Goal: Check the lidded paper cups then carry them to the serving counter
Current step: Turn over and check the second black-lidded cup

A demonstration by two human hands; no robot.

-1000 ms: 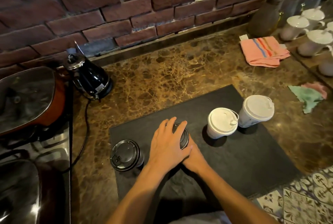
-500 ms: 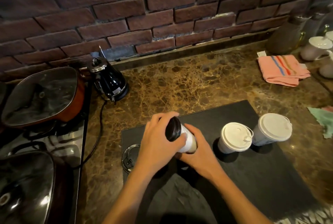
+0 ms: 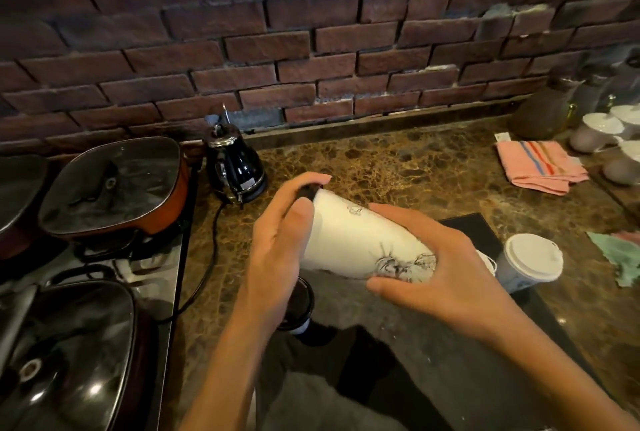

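Note:
I hold a white paper cup point(image 3: 353, 240) with a black lid and a dark drawing on its side, tipped on its side above the counter. My left hand point(image 3: 277, 247) grips the lid end. My right hand point(image 3: 440, 267) wraps around the cup's base. Below my left hand a second black-lidded cup point(image 3: 299, 309) stands on the dark mat point(image 3: 485, 236). A white-lidded cup point(image 3: 530, 260) stands upright on the mat to the right. Another white-lidded cup point(image 3: 486, 259) is almost hidden behind my right hand.
A black kettle point(image 3: 235, 167) with its cord stands by the brick wall. Lidded pans point(image 3: 114, 184) sit on the stove at left. A pink striped cloth point(image 3: 540, 167), a green cloth point(image 3: 620, 257) and white cups point(image 3: 599, 129) lie at the right on the marble counter point(image 3: 398, 167).
Both hands lifted the black-lidded cup off the mat and tipped it further onto its side, nearer the camera. The view shifted left and upward.

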